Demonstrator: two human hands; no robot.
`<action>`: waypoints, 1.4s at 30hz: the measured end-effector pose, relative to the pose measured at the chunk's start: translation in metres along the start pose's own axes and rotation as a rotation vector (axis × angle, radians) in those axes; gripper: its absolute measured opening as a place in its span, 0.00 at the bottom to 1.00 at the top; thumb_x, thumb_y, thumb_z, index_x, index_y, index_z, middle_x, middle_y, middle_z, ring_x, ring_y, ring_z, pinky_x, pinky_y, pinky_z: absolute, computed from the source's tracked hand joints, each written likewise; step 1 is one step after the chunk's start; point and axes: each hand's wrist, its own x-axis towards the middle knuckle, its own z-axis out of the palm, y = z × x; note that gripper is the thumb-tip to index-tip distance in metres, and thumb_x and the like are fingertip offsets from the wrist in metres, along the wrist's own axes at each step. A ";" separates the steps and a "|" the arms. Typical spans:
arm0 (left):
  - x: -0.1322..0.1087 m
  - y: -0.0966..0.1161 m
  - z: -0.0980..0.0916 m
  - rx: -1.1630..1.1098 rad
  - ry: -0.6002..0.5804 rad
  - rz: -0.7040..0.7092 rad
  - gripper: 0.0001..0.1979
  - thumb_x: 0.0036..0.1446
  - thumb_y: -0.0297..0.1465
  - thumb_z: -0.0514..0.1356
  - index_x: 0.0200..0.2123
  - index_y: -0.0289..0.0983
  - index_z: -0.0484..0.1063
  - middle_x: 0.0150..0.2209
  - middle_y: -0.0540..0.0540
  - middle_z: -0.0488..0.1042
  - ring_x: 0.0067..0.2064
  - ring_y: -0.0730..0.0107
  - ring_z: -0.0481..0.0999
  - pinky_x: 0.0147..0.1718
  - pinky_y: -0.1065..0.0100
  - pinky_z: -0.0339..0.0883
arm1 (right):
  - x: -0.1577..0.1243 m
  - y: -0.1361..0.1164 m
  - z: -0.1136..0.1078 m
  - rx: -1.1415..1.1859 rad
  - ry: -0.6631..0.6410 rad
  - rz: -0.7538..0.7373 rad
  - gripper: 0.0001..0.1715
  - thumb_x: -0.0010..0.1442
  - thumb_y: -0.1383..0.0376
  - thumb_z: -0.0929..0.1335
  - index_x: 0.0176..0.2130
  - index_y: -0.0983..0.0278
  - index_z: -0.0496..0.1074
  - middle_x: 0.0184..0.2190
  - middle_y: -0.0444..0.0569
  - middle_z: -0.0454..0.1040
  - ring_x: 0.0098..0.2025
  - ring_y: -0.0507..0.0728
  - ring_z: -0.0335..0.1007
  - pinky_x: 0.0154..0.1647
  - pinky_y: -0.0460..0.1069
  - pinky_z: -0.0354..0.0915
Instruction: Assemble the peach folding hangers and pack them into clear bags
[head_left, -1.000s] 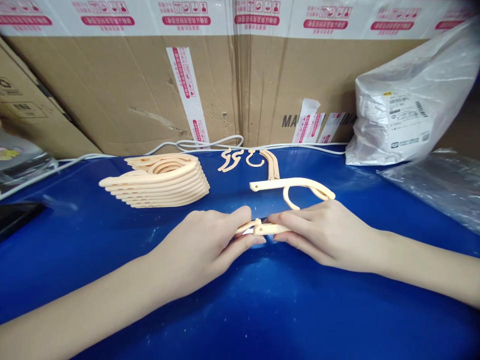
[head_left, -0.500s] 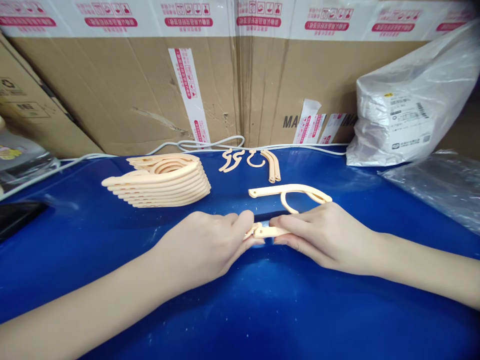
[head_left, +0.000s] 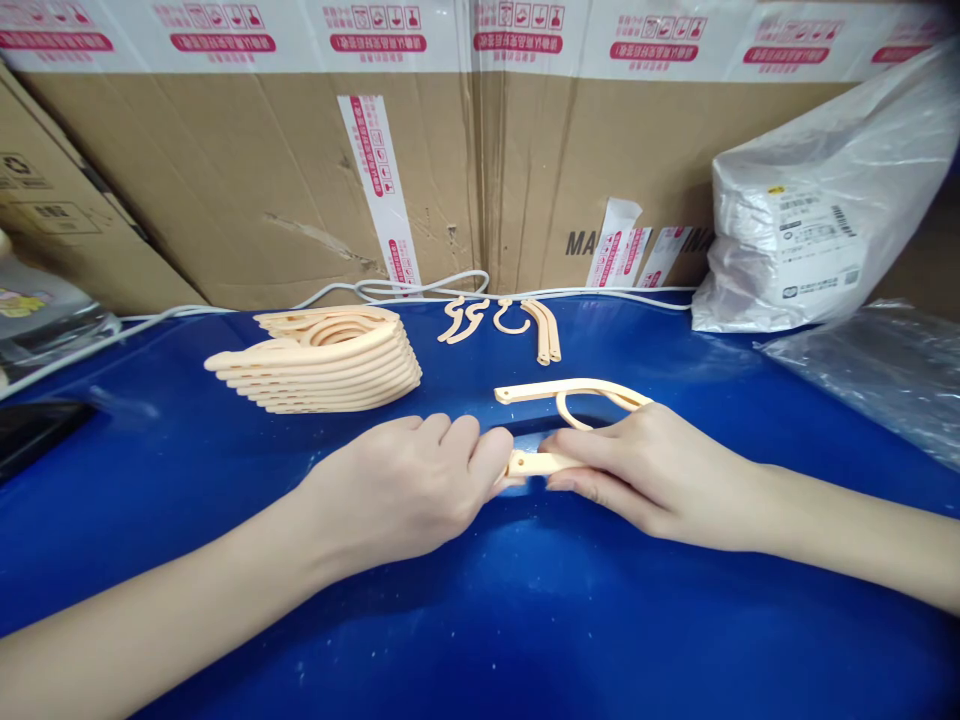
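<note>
My right hand (head_left: 660,475) is closed around a cream plastic folding hanger (head_left: 551,388). One long arm and part of the curved hook show above the fingers; another arm end with a small hole juts out to the left. My left hand (head_left: 424,485) is closed at that holed end, thumb and fingers pinched on a small cream hanger piece (head_left: 510,482) that they mostly hide. How the piece sits against the arm end, I cannot tell.
A stack of cream hangers (head_left: 330,378) lies back left on the blue table (head_left: 480,640). Behind are two small curved pieces (head_left: 453,322), a hook (head_left: 512,322) and hanger arms (head_left: 546,332). A white cable (head_left: 420,290), cardboard boxes (head_left: 262,180) and a plastic-wrapped package (head_left: 795,230) border the back.
My left hand has rolled over and covers more of the small piece at the arm end. The long arm of the hanger has dipped slightly. My right hand keeps its grip.
</note>
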 end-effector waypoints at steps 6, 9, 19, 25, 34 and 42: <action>-0.002 0.000 0.004 0.014 0.040 -0.005 0.17 0.69 0.30 0.47 0.26 0.39 0.62 0.18 0.53 0.61 0.17 0.69 0.64 0.16 0.66 0.54 | -0.001 0.000 -0.002 0.043 -0.010 0.005 0.21 0.72 0.58 0.55 0.35 0.63 0.69 0.22 0.42 0.67 0.22 0.50 0.56 0.24 0.47 0.50; -0.003 0.000 0.006 -0.001 0.078 -0.012 0.16 0.69 0.31 0.48 0.26 0.39 0.62 0.19 0.53 0.61 0.17 0.69 0.64 0.16 0.66 0.54 | -0.002 0.001 -0.001 0.020 -0.013 -0.014 0.21 0.72 0.58 0.55 0.34 0.63 0.68 0.21 0.42 0.65 0.22 0.51 0.55 0.24 0.47 0.49; 0.000 0.003 0.003 -0.027 0.098 -0.024 0.14 0.64 0.34 0.56 0.26 0.38 0.63 0.19 0.54 0.63 0.18 0.69 0.66 0.16 0.66 0.57 | -0.001 0.003 -0.001 0.084 -0.012 -0.005 0.19 0.72 0.58 0.56 0.33 0.62 0.66 0.22 0.40 0.64 0.22 0.50 0.53 0.24 0.47 0.49; -0.002 0.004 0.005 -0.094 0.083 -0.041 0.16 0.65 0.39 0.54 0.28 0.36 0.67 0.20 0.52 0.66 0.19 0.67 0.69 0.16 0.65 0.60 | -0.001 0.003 0.000 0.098 -0.003 0.000 0.19 0.71 0.58 0.57 0.33 0.62 0.66 0.22 0.40 0.62 0.21 0.50 0.53 0.24 0.47 0.49; -0.001 0.001 0.003 -0.155 0.056 -0.022 0.14 0.65 0.33 0.51 0.27 0.37 0.67 0.20 0.52 0.66 0.19 0.67 0.68 0.17 0.65 0.58 | -0.003 0.002 0.002 -0.001 0.011 -0.039 0.22 0.72 0.58 0.54 0.35 0.64 0.69 0.22 0.42 0.66 0.21 0.50 0.57 0.23 0.48 0.50; -0.003 0.001 0.004 -0.199 0.019 -0.035 0.14 0.67 0.34 0.50 0.31 0.37 0.68 0.22 0.52 0.68 0.21 0.66 0.68 0.19 0.64 0.58 | -0.003 0.003 0.005 -0.035 0.001 -0.031 0.24 0.73 0.58 0.54 0.34 0.64 0.69 0.22 0.43 0.68 0.21 0.51 0.61 0.24 0.47 0.52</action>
